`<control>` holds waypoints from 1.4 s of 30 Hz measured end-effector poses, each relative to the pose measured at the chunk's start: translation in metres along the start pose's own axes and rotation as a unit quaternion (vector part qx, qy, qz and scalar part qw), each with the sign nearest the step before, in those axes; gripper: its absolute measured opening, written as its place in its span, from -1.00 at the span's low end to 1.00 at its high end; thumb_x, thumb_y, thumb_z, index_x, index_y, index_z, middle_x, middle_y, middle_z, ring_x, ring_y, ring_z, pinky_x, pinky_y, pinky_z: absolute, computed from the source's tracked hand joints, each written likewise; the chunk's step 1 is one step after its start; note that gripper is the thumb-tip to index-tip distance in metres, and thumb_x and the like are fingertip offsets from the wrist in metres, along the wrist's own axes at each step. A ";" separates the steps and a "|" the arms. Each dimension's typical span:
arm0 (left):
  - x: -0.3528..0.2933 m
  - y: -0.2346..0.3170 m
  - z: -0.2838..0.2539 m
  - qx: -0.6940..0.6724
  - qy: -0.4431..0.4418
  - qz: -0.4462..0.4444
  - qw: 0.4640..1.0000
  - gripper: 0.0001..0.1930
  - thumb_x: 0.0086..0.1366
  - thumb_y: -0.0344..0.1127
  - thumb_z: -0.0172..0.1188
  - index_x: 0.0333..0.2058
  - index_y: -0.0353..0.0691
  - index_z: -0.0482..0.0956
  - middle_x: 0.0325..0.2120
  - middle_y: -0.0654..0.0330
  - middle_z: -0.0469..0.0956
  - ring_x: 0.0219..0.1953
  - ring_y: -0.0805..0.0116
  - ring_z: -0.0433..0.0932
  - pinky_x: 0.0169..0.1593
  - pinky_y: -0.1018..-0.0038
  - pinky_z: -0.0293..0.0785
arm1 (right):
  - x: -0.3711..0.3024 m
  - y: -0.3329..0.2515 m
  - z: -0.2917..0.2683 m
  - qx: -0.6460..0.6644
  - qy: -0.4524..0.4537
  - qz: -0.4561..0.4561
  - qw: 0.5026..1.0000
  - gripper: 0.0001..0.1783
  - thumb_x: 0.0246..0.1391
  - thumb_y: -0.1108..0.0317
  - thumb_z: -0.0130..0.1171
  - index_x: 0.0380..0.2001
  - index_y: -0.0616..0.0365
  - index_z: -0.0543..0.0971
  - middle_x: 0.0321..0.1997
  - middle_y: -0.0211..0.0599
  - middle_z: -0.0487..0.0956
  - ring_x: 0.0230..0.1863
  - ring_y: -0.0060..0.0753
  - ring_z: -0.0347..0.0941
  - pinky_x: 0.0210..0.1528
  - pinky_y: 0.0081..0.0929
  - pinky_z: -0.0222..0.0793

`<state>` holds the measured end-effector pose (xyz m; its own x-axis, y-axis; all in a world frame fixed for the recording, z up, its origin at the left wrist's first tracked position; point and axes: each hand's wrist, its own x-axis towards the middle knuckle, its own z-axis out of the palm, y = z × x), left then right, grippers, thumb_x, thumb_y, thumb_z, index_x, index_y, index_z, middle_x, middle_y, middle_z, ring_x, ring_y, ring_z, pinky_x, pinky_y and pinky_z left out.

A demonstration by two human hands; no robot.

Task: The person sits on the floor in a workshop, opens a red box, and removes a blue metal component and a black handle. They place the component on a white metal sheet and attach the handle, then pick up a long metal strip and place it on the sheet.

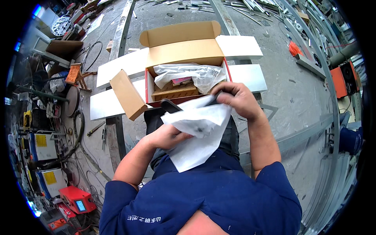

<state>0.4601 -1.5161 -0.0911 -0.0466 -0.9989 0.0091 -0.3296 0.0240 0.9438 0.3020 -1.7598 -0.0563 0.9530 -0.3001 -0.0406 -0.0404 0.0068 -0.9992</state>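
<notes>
In front of my chest a crumpled white wrapper (196, 154) is held up. From its upper left side a flat black piece with a rounded end (170, 105) sticks out. My left hand (168, 137) is closed on the wrapper's left side, its fingertips partly covered by the folds. At the upper right, my right hand (239, 100) pinches a second dark part (213, 98) emerging from the wrapper. Whether both dark parts belong to one item cannot be seen. Just beyond stands an open red-edged cardboard box (184, 49) with clear plastic wrap (190, 73) and a brown insert (175, 94) inside.
A small brown carton (128, 94) leans at the box's left. Pale boards (244, 47) lie across metal beams (225, 17) under the box. Cables and a red machine (77, 199) crowd the left. Metal profiles (254, 8) and an orange-red unit (344, 81) are at the right.
</notes>
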 end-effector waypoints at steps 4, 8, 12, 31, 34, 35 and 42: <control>-0.015 -0.005 0.000 -0.001 -0.085 -0.061 0.994 -0.68 0.32 -0.43 0.18 0.04 -0.32 0.53 -0.09 -0.01 0.61 -0.02 0.12 0.58 0.08 0.30 0.45 | -0.012 -0.001 0.000 -0.277 -0.155 -0.010 0.948 -0.68 -0.17 0.25 0.49 -0.31 0.14 0.69 -0.23 -0.25 0.59 -0.03 -0.19 0.47 0.05 -0.34 0.40; -0.028 0.007 -0.005 0.005 -0.138 -0.180 0.974 -0.68 0.35 -0.28 0.17 0.00 -0.34 0.52 -0.21 -0.08 0.63 -0.18 0.05 0.61 -0.05 0.28 0.48 | -0.032 0.012 0.035 -0.539 -0.184 -0.153 0.808 -0.52 -0.26 0.29 0.45 -0.17 0.06 0.58 -0.25 -0.26 0.51 -0.04 -0.20 0.44 0.00 -0.28 0.40; -0.044 0.005 -0.010 -0.003 -0.145 -0.189 0.971 -0.62 0.36 -0.15 0.19 -0.02 -0.34 0.50 -0.29 -0.11 0.63 -0.26 0.03 0.61 -0.13 0.25 0.48 | -0.034 0.033 0.054 -0.538 -0.223 -0.151 0.799 -0.58 -0.18 0.26 0.39 -0.22 0.11 0.50 -0.23 -0.27 0.51 -0.13 -0.17 0.49 -0.01 -0.30 0.41; -0.114 -0.029 -0.047 0.051 0.469 -0.080 0.878 -0.62 0.02 -0.72 -0.10 -0.21 -0.37 0.58 -0.32 0.15 0.62 -0.22 0.47 0.56 -0.09 0.56 0.45 | -0.041 0.010 -0.035 -0.273 0.223 -0.037 0.935 -0.62 0.00 0.37 0.41 -0.12 0.27 0.56 -0.32 -0.32 0.61 -0.32 -0.52 0.45 -0.21 -0.48 0.40; -0.058 -0.005 -0.083 0.271 0.448 -0.004 0.852 -0.74 -0.05 -0.64 -0.03 -0.37 -0.35 0.58 -0.51 -0.02 0.56 -0.41 0.09 0.62 -0.24 0.39 0.51 | -0.039 0.015 -0.028 -0.262 0.231 -0.041 0.936 -0.62 0.01 0.35 0.42 -0.13 0.27 0.56 -0.35 -0.33 0.61 -0.34 -0.57 0.43 -0.24 -0.52 0.39; -0.037 0.003 -0.093 0.304 0.450 0.005 0.840 -0.78 -0.02 -0.61 -0.03 -0.40 -0.34 0.57 -0.49 -0.06 0.56 -0.38 -0.02 0.61 -0.26 0.33 0.51 | -0.038 0.015 -0.025 -0.269 0.224 -0.024 0.936 -0.63 0.01 0.38 0.41 -0.12 0.27 0.57 -0.35 -0.33 0.60 -0.35 -0.55 0.43 -0.23 -0.53 0.39; 0.068 -0.023 -0.089 0.569 0.213 -0.012 0.794 -0.77 0.11 -0.27 0.20 -0.25 -0.17 0.55 -0.28 0.11 0.54 -0.14 0.11 0.56 -0.07 0.23 0.50 | -0.054 0.027 -0.009 -0.298 0.242 -0.017 0.923 -0.63 -0.03 0.39 0.41 -0.15 0.28 0.58 -0.33 -0.18 0.63 -0.32 -0.34 0.55 -0.19 -0.45 0.44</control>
<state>0.5481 -1.5881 -0.0834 0.2165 -0.9171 0.3348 -0.9756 -0.2161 0.0388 0.2464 -1.7519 -0.0806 0.7163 -0.6830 0.1426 -0.3080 -0.4929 -0.8138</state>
